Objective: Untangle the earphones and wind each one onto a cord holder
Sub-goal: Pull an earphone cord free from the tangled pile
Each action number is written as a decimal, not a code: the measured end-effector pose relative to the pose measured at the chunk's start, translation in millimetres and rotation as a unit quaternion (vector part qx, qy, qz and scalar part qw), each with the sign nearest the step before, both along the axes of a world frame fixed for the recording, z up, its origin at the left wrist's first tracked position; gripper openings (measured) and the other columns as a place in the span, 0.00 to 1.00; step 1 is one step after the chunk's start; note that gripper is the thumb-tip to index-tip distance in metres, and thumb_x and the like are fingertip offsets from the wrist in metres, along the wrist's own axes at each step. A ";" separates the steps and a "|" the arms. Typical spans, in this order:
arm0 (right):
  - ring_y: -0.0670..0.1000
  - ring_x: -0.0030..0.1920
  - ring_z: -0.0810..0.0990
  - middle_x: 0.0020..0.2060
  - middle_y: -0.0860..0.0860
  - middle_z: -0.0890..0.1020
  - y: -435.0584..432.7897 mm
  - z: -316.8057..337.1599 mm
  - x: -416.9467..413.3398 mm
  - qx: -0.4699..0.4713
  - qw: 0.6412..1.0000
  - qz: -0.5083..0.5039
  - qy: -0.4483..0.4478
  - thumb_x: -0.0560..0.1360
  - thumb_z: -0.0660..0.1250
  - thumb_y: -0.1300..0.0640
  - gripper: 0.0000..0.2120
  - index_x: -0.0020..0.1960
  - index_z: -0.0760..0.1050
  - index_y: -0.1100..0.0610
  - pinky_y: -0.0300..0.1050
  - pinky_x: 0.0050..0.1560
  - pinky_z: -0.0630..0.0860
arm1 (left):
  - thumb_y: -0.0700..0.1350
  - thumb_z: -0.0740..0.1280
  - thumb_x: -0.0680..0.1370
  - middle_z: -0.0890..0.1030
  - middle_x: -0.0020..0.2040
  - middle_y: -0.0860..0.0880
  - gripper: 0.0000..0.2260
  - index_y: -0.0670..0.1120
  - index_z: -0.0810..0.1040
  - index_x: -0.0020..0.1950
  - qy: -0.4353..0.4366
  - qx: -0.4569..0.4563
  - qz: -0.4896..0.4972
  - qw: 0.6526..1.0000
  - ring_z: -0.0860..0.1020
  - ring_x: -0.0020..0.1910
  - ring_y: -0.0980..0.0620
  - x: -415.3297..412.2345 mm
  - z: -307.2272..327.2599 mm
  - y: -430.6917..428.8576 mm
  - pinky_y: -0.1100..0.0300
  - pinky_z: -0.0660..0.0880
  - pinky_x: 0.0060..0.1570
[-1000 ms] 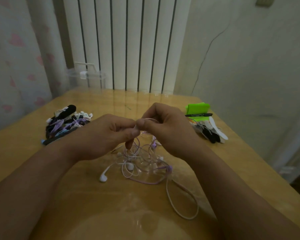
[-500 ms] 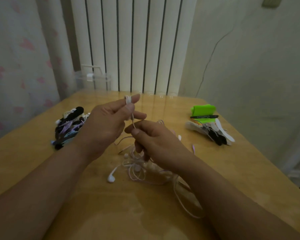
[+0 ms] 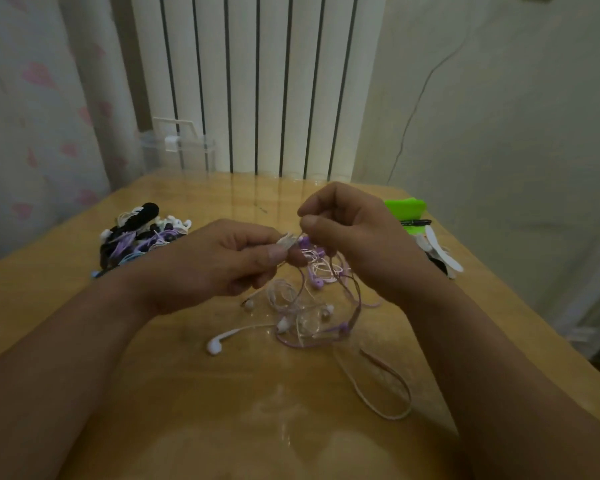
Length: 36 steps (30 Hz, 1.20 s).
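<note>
Home room: white radiator, heart-patterned curtain, glossy wooden table.

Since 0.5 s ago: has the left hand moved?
Yes. The left hand has come down: its fingers stood higher than the pile of wound earphones, and now pinch the cord level with it, beside the right hand.

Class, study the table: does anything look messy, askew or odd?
Yes: the white and purple earphones lie knotted together on the table, one white earbud straggling out left and a cord loop trailing nearer the camera.
</note>
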State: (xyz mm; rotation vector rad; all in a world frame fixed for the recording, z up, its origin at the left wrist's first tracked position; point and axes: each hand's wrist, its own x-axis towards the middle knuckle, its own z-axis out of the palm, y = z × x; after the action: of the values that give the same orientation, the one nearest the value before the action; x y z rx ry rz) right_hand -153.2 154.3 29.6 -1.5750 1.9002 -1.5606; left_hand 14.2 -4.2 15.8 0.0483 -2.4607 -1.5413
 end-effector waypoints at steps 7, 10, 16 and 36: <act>0.47 0.39 0.80 0.38 0.48 0.81 -6.4 -8.0 13.4 0.044 0.997 0.057 -0.034 0.85 0.63 0.54 0.09 0.53 0.80 0.57 0.44 0.44 0.78 | 0.47 0.60 0.84 0.81 0.41 0.50 0.17 0.45 0.82 0.67 0.137 0.297 -0.032 0.944 0.62 0.20 0.60 -3.8 -3.1 1.1 0.58 0.55 0.30; 0.46 0.41 0.84 0.41 0.48 0.84 -10.6 -11.3 23.4 0.113 0.991 0.054 0.046 0.85 0.64 0.56 0.07 0.59 0.80 0.54 0.40 0.44 0.79 | 0.48 0.60 0.84 0.85 0.50 0.48 0.16 0.48 0.80 0.69 0.160 0.319 0.024 0.934 0.60 0.21 0.58 -8.4 -3.8 3.8 0.60 0.57 0.30; 0.47 0.44 0.85 0.41 0.50 0.86 -6.6 -4.4 30.9 0.144 0.984 0.045 0.091 0.84 0.65 0.52 0.08 0.54 0.83 0.50 0.44 0.46 0.81 | 0.47 0.64 0.86 0.82 0.59 0.64 0.12 0.49 0.83 0.66 0.185 -0.133 0.248 0.942 0.79 0.55 0.73 -6.8 -6.7 -1.5 0.76 0.73 0.52; 0.56 0.51 0.86 0.39 0.54 0.85 5.8 2.9 -7.4 0.014 0.994 0.038 -0.101 0.78 0.67 0.47 0.15 0.50 0.83 0.58 0.52 0.61 0.79 | 0.51 0.62 0.83 0.78 0.39 0.47 0.12 0.48 0.83 0.48 0.117 0.192 -0.062 0.972 0.64 0.26 0.56 7.4 3.2 -8.7 0.56 0.54 0.31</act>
State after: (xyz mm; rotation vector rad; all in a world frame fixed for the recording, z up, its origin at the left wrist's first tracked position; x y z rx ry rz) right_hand -160.6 160.1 32.4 -1.4005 1.7275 -1.5885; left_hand 21.5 -12.9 19.0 -0.2116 -1.9916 -1.9342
